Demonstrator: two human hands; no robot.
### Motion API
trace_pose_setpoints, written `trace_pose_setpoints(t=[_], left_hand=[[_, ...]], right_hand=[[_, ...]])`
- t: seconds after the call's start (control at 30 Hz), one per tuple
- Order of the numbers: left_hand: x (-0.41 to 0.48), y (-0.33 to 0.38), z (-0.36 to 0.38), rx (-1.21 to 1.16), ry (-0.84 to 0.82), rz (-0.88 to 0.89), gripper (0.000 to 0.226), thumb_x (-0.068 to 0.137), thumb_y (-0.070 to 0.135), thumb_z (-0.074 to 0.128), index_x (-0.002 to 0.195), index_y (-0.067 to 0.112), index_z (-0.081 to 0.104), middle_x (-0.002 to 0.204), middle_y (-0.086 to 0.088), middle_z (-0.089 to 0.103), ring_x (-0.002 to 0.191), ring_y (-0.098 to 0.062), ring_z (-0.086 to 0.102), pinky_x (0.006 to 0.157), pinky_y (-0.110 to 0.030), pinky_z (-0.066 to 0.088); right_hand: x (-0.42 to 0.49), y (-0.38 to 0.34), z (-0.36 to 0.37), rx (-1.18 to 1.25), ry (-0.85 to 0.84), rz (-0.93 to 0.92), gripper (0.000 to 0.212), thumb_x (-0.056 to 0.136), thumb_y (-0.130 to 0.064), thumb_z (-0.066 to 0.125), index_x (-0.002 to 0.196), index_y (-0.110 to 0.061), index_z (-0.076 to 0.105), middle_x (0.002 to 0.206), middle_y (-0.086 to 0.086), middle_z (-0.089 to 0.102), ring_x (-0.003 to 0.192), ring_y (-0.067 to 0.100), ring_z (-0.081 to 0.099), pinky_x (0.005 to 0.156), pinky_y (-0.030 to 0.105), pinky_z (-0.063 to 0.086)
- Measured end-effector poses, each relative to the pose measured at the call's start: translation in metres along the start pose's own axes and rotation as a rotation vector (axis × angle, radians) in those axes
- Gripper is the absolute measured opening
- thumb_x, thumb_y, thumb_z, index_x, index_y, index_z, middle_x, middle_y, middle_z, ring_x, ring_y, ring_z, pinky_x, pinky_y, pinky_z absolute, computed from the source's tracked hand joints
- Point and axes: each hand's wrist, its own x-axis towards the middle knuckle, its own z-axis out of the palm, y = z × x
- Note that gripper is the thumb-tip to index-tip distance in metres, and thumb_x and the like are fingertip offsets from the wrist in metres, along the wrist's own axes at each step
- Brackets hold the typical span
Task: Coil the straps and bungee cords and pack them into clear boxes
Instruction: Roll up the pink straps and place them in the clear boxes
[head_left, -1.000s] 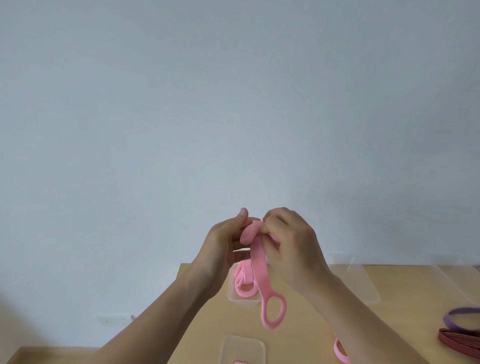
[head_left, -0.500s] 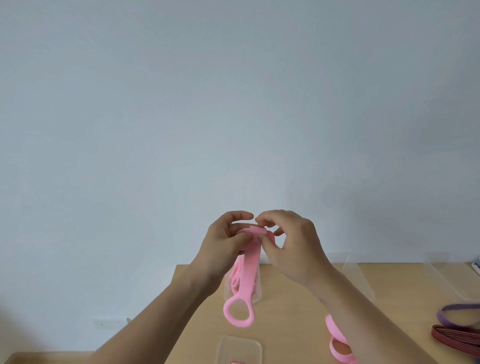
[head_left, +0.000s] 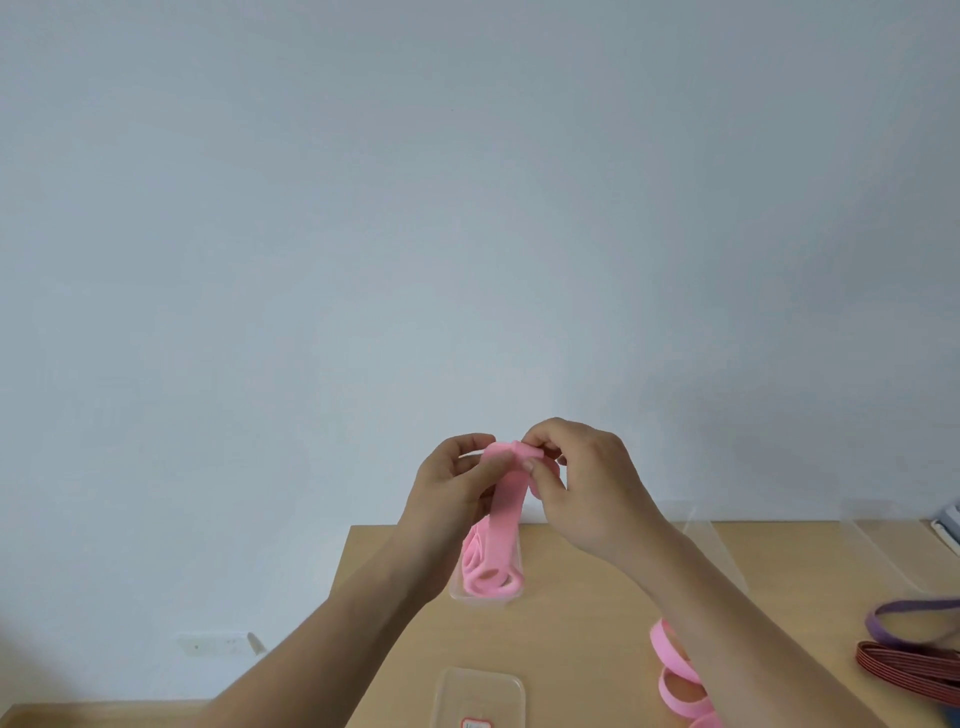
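While both forearms reach up from the bottom edge, nearest on the wooden surface (head_left: 571, 649) lies a flat clear lid (head_left: 478, 693) with a small red label. Just to its right a loose heap of pink straps (head_left: 678, 686) shows beside the right forearm. Over at the right edge, dark red bungee cords (head_left: 914, 670) lie bunched, with a purple strap (head_left: 906, 621) looped just behind them. Further in, a small clear box (head_left: 485, 597) sits on the surface with pink loops showing inside. Up above it, the left hand (head_left: 447, 493) and right hand (head_left: 587, 488) meet in the air, fingers (head_left: 540, 441) curled. Both pinch the top of a pink strap (head_left: 506, 506), which is folded there into a small wad. From that grip the strap hangs straight down, its ring-shaped end at the small box; whether it is in it or just over it, I cannot tell. Behind, two larger clear boxes (head_left: 717, 551) stand well apart near the far edge. Past them is a pale blue-grey wall (head_left: 467, 208), with a white socket plate (head_left: 215, 644) low on the left.
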Motion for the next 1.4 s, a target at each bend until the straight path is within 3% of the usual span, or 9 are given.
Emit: trace_pose_setpoints(t=[0.23, 0.4, 0.57, 0.67, 0.8, 0.93, 1.07, 1.23, 1.4], left_hand=[[0.001, -0.009, -0.002, 0.001, -0.034, -0.018, 0.046, 0.077, 0.028, 0.081, 0.117, 0.009, 0.071, 0.102, -0.023, 0.076, 0.096, -0.035, 0.073, 0.102, -0.060, 0.052], [0.000, -0.009, 0.001, 0.035, -0.016, -0.081, 0.028, 0.089, 0.032, 0.077, 0.095, 0.006, 0.080, 0.098, -0.024, 0.076, 0.084, -0.029, 0.071, 0.097, -0.057, 0.054], [0.000, -0.009, 0.003, 0.010, 0.010, -0.115, 0.031, 0.095, 0.030, 0.071, 0.087, 0.001, 0.079, 0.093, -0.023, 0.076, 0.083, -0.032, 0.071, 0.097, -0.058, 0.054], [0.001, -0.009, 0.004, 0.029, 0.018, -0.097, 0.027, 0.097, 0.027, 0.068, 0.090, 0.005, 0.081, 0.096, -0.024, 0.076, 0.083, -0.032, 0.071, 0.095, -0.056, 0.055], [0.001, -0.007, -0.002, 0.051, -0.007, -0.073, 0.022, 0.098, 0.026, 0.066, 0.095, 0.012, 0.083, 0.096, -0.017, 0.078, 0.084, -0.028, 0.070, 0.086, -0.044, 0.055], [0.002, -0.003, -0.006, 0.008, -0.044, -0.044, 0.020, 0.097, 0.023, 0.066, 0.096, 0.010, 0.082, 0.090, -0.018, 0.074, 0.083, -0.026, 0.067, 0.084, -0.041, 0.051], [0.002, -0.002, -0.006, -0.057, -0.113, -0.018, 0.026, 0.091, 0.027, 0.073, 0.102, 0.004, 0.079, 0.101, -0.029, 0.070, 0.095, -0.030, 0.066, 0.092, -0.048, 0.052], [0.004, -0.010, -0.011, -0.040, -0.097, -0.020, 0.022, 0.099, 0.019, 0.065, 0.101, 0.000, 0.076, 0.100, -0.026, 0.070, 0.098, -0.031, 0.066, 0.099, -0.051, 0.052], [0.004, -0.014, -0.013, 0.037, -0.094, 0.000, 0.017, 0.096, 0.013, 0.067, 0.108, 0.006, 0.078, 0.111, -0.024, 0.074, 0.103, -0.032, 0.072, 0.105, -0.056, 0.050]], right_hand=[[-0.001, -0.003, 0.001, 0.053, 0.045, 0.092, 0.010, 0.090, -0.010, 0.063, 0.092, -0.017, 0.069, 0.072, -0.015, 0.064, 0.072, 0.008, 0.062, 0.072, 0.032, 0.053], [-0.001, -0.005, 0.003, -0.015, 0.086, 0.036, 0.008, 0.089, -0.012, 0.061, 0.089, -0.017, 0.067, 0.078, -0.012, 0.064, 0.072, 0.008, 0.057, 0.066, 0.022, 0.045], [-0.002, -0.005, 0.006, -0.095, 0.168, -0.039, 0.007, 0.086, -0.011, 0.064, 0.087, -0.018, 0.065, 0.081, -0.011, 0.062, 0.069, 0.004, 0.049, 0.065, 0.016, 0.039], [-0.003, -0.005, 0.007, -0.146, 0.203, -0.092, 0.010, 0.085, -0.008, 0.068, 0.088, -0.017, 0.067, 0.081, -0.009, 0.063, 0.067, 0.008, 0.051, 0.063, 0.021, 0.045], [-0.006, -0.004, 0.005, -0.133, 0.211, -0.157, 0.016, 0.085, -0.005, 0.070, 0.094, -0.018, 0.072, 0.085, -0.008, 0.065, 0.071, 0.007, 0.054, 0.068, 0.007, 0.041], [-0.007, -0.003, 0.007, -0.161, 0.245, -0.238, 0.020, 0.086, -0.003, 0.071, 0.100, -0.017, 0.074, 0.088, -0.005, 0.064, 0.080, 0.014, 0.060, 0.069, 0.027, 0.050], [-0.009, -0.001, 0.011, -0.191, 0.272, -0.247, 0.023, 0.082, -0.002, 0.076, 0.102, -0.014, 0.075, 0.096, 0.000, 0.065, 0.088, 0.018, 0.062, 0.074, 0.028, 0.052], [-0.014, -0.001, 0.013, -0.182, 0.249, -0.209, 0.021, 0.086, -0.010, 0.073, 0.103, -0.020, 0.077, 0.116, 0.003, 0.064, 0.102, 0.020, 0.059, 0.088, 0.020, 0.045], [-0.012, -0.007, 0.007, -0.032, 0.178, -0.017, 0.027, 0.086, -0.020, 0.062, 0.111, -0.018, 0.071, 0.114, -0.006, 0.066, 0.101, 0.011, 0.059, 0.087, 0.003, 0.034]])
